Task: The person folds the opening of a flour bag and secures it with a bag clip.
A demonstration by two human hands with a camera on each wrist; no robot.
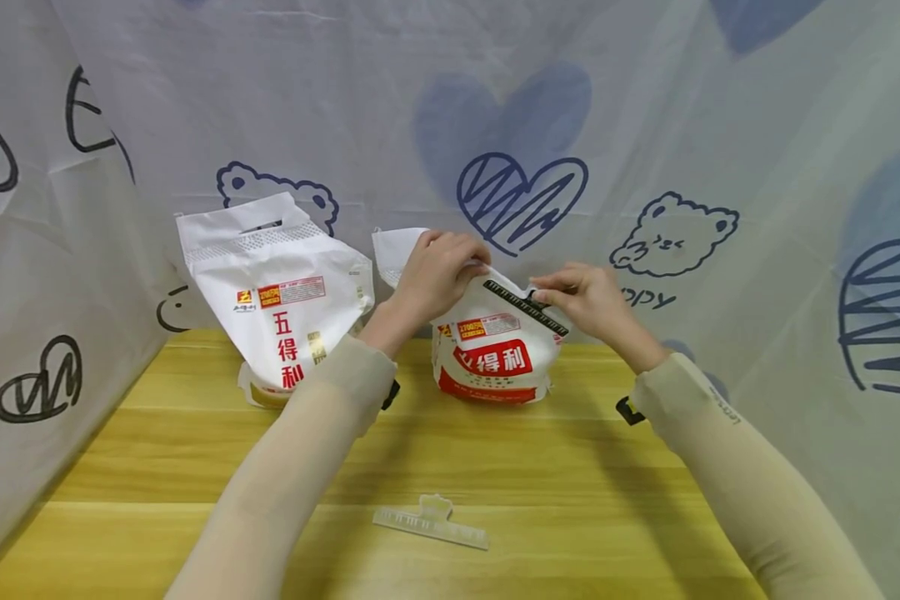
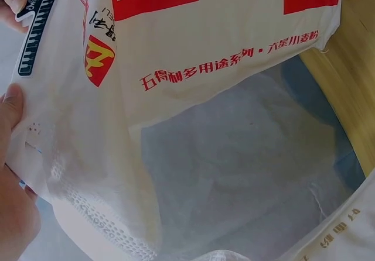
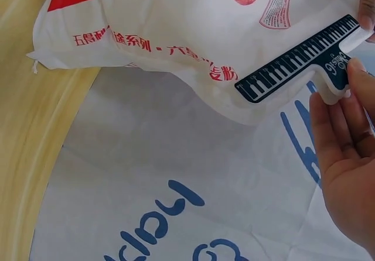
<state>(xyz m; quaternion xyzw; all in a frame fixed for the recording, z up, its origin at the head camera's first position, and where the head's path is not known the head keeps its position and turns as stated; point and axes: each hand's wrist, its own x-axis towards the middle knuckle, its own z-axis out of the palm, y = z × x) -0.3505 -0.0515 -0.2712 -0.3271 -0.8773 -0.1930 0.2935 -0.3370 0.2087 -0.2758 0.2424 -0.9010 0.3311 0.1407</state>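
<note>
A white flour bag [image 1: 487,387] with red print stands near the back of the table, its top folded over. My left hand [image 1: 438,271] grips the bag's upper edge, thumb on one face in the left wrist view. Across the fold lies a black bag clip [image 3: 296,59] with a piano-key pattern, its bar flat along the bag. My right hand [image 1: 588,304] pinches the clip's handle between thumb and fingers, which the right wrist view shows at close range. The loose end of the bag top sticks out left, beyond my left hand.
A second white flour bag [image 1: 292,283], taller and with a handle slot, leans at the back left. In front, a clear bag clip [image 1: 431,525] lies on the wooden table [image 1: 555,500]. A patterned cloth [image 1: 390,108] hangs close behind the bags and along the sides.
</note>
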